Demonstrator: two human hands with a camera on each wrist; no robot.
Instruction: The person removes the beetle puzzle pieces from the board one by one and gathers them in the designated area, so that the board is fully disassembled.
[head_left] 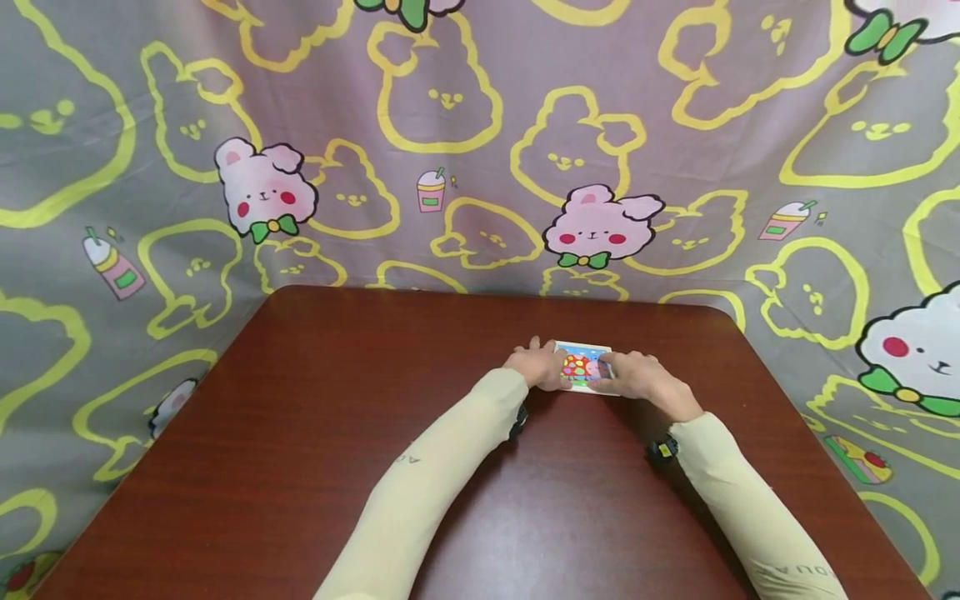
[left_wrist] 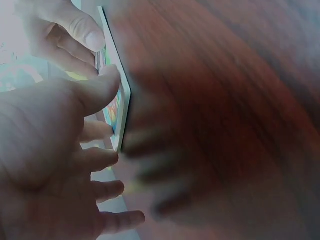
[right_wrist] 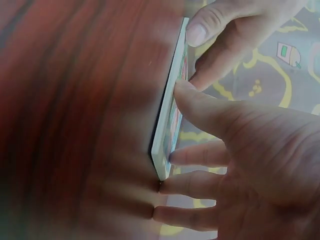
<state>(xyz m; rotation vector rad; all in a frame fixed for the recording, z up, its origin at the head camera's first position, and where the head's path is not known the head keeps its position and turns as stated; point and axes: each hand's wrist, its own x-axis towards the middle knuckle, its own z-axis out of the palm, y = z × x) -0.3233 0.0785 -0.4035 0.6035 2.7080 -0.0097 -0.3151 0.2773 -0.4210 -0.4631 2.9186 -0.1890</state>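
A small flat picture board [head_left: 577, 367] lies on the brown table, with a pale border and a bright cartoon of a spotted red creature. My left hand [head_left: 538, 367] is at its left end, thumb pressing the near border and fingers spread along the side. At the right end, my right hand [head_left: 641, 376] lays its thumb on the near border, the index fingertip touching the picture near a corner. In the right wrist view the board's pale edge [right_wrist: 167, 110] runs close along the tabletop, and the other right fingers reach past it. Both hands hide parts of the picture.
The wooden table [head_left: 315, 433] spreads around both arms. Behind and beside it hangs a cloth [head_left: 480, 75] printed with yellow outlines and white rabbits. Dark wrist devices, such as the right one [head_left: 663, 450], sit under the cream sleeves.
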